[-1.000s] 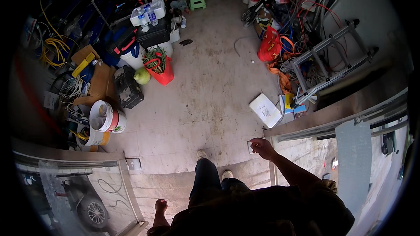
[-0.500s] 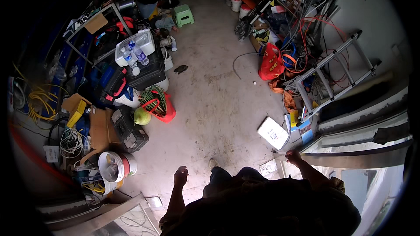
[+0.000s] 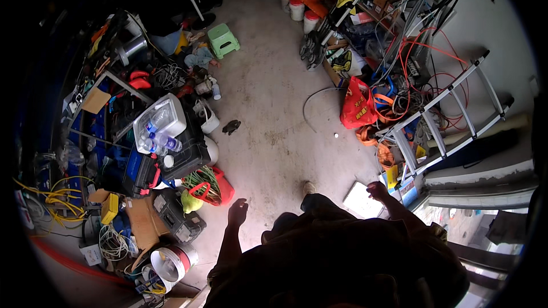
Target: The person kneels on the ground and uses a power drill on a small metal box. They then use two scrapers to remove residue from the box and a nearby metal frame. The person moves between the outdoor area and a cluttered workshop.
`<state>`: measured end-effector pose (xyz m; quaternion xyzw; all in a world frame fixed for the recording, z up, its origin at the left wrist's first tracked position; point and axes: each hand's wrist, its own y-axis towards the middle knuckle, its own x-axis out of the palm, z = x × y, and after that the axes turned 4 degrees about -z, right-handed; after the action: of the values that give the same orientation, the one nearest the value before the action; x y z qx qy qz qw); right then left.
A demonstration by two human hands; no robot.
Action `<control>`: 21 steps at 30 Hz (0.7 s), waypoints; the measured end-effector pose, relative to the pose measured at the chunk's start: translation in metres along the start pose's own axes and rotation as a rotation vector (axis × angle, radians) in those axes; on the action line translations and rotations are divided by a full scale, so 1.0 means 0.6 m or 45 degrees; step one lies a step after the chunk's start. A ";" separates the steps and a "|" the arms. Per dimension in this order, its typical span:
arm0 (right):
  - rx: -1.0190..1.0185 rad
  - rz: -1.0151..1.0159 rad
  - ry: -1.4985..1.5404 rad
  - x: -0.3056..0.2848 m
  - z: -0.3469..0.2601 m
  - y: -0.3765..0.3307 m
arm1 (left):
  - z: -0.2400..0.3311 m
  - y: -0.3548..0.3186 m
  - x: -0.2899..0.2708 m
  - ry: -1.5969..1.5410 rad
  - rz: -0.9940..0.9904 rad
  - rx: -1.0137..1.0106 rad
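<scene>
My left hand [image 3: 237,212] hangs in the air with its fingers loosely apart and nothing in it. Nearest to it is a red bag [image 3: 224,187] full of long green vegetables, standing on the floor. A pale green melon or gourd [image 3: 192,201] rests against that bag. On the other side, my right hand [image 3: 377,191] is also raised, fingers a little apart, with nothing visible in it. Below it lies a flat white box [image 3: 359,201], partly covered by my hand and arm. My shoe [image 3: 309,187] shows on the floor between my hands.
Toolboxes [image 3: 177,217], a white bucket [image 3: 170,265] and cables crowd the left side. A green stool [image 3: 223,40] stands farther ahead. Along the right are a red bag [image 3: 358,105], orange straps [image 3: 386,155] and a leaning metal ladder [image 3: 442,120]. A dark object [image 3: 231,127] lies mid-floor.
I have moved forward through the doorway into the room. My right hand has come away from the door edge and is now over the white box. The left hand has drawn near the vegetable bag.
</scene>
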<state>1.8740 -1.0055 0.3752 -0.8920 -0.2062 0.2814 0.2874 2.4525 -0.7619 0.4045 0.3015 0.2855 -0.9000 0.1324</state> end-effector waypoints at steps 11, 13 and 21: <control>-0.338 -0.108 -0.106 -0.007 -0.662 0.484 | -0.089 0.261 -0.108 0.051 -0.143 -0.289; -0.390 -0.147 -0.169 0.032 -0.732 0.563 | -0.130 0.361 -0.123 -0.578 -0.036 -0.717; 0.020 -0.079 -0.007 -0.047 -0.853 0.741 | 0.138 1.009 -0.423 0.165 0.051 -0.129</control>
<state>2.2616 -1.5567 0.4528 -0.8821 -0.2324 0.2763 0.3026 2.8611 -1.2796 0.3532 0.3577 0.3325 -0.8602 0.1468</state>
